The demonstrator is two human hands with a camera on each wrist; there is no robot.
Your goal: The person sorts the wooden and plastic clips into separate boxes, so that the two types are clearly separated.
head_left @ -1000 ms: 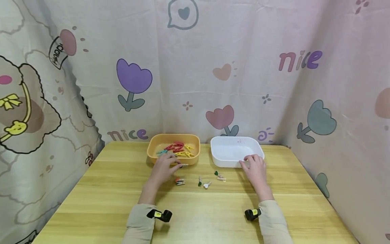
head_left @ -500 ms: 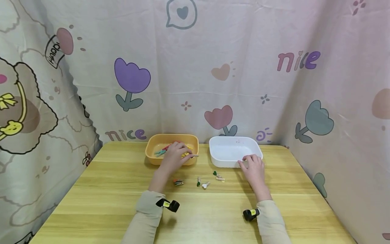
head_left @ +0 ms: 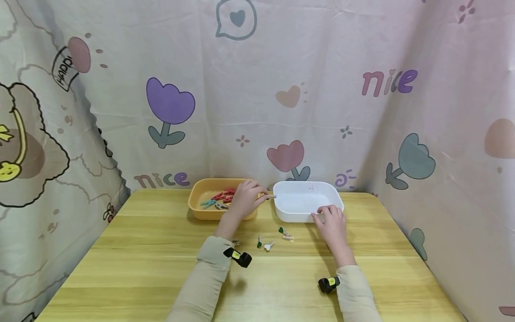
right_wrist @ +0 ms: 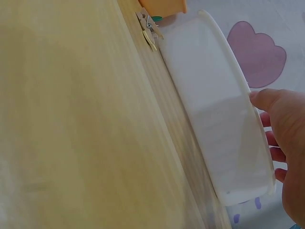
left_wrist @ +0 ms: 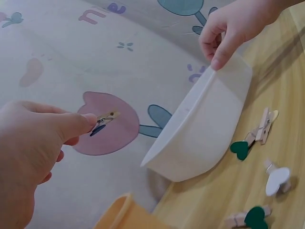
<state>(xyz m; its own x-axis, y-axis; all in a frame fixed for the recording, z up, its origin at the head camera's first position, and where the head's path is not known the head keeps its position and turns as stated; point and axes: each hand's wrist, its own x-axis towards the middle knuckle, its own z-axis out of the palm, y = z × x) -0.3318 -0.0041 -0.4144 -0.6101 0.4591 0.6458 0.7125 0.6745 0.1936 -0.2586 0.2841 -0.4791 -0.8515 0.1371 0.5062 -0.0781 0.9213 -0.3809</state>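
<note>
My left hand (head_left: 244, 199) pinches a small wooden clothespin (left_wrist: 107, 121) between thumb and fingertips. It hovers over the right side of the orange basin (head_left: 205, 214), and the clothespin points toward the white basin. A dark piece shows on the clothespin's underside. With thumb and fingers my right hand (head_left: 333, 223) grips the near rim of the white basin (right_wrist: 209, 81), which stands on the table. Red, blue and other clothespins (head_left: 219, 197) lie inside the orange basin, partly hidden by my left hand and wrist.
On the table in front of the basins lie a white-heart clothespin (head_left: 268, 246), a green-heart clothespin (head_left: 259, 242), another green-heart clothespin (left_wrist: 240, 149) and a plain-looking wooden clothespin (left_wrist: 263, 126). Another clothespin (head_left: 235, 243) is partly covered by my left sleeve. A patterned curtain (head_left: 225, 112) hangs behind.
My left hand has carried the clothespin up and right, from the orange basin's front edge toward the white basin. My right hand keeps its grip on the rim.
</note>
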